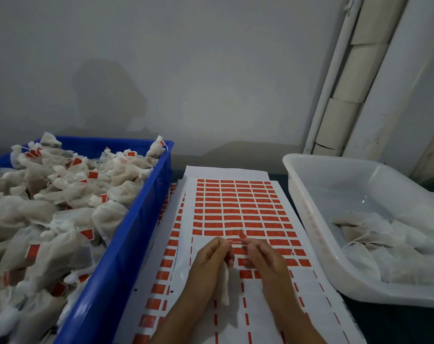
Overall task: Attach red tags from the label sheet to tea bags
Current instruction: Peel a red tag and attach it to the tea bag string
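Both your hands pinch: left hand (211,256) on the limp tea bag (224,285), right hand (263,259) on the flimsy red tag (242,234); hold its edges

A grey wall (198,70) fills the upper frame. White pipes (345,78) run down the upper right. The dark counter (397,326) shows lower right.

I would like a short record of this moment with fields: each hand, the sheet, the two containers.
left hand: pinches the white string and holds a white mesh tea bag
right hand: pinches a small red paper tag at the string's end
white label sheet: flat between the containers, near rows already stripped
blue plastic crate: piled with tagged tea bags
translucent white plastic tub: untagged bags
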The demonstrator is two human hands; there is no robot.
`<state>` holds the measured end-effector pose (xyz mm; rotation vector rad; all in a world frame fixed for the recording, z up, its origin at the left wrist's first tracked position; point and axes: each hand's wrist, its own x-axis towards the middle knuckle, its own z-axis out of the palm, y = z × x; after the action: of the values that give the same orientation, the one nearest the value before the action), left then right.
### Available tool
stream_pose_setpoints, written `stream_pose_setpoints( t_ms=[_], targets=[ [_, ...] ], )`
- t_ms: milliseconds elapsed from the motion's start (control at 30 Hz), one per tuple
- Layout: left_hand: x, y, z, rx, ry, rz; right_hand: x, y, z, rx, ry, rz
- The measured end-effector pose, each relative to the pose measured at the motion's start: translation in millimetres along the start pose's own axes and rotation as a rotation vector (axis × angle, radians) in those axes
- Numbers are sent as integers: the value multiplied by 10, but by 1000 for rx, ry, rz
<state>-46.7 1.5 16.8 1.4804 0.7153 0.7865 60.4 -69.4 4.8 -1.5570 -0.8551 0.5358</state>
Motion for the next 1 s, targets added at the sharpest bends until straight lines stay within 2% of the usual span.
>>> stream_pose_setpoints(
  t_ms=[133,267,467,733,1000],
  targets=[
    [-45,-12,48,3,-90,41,-15,-31,64,7,-70,19],
    [-66,-55,84,99,-173,91,-27,-37,27,59,-19,20],
    [-27,-114,56,152,-169,112,-29,-28,-19,-2,53,-31],
    [-21,-133,30,214,-143,184,-88,-16,6,-46,29,-62],
    [-50,-169,11,407,-92,294,-120,-8,7,-67,41,-120]
  ],
)
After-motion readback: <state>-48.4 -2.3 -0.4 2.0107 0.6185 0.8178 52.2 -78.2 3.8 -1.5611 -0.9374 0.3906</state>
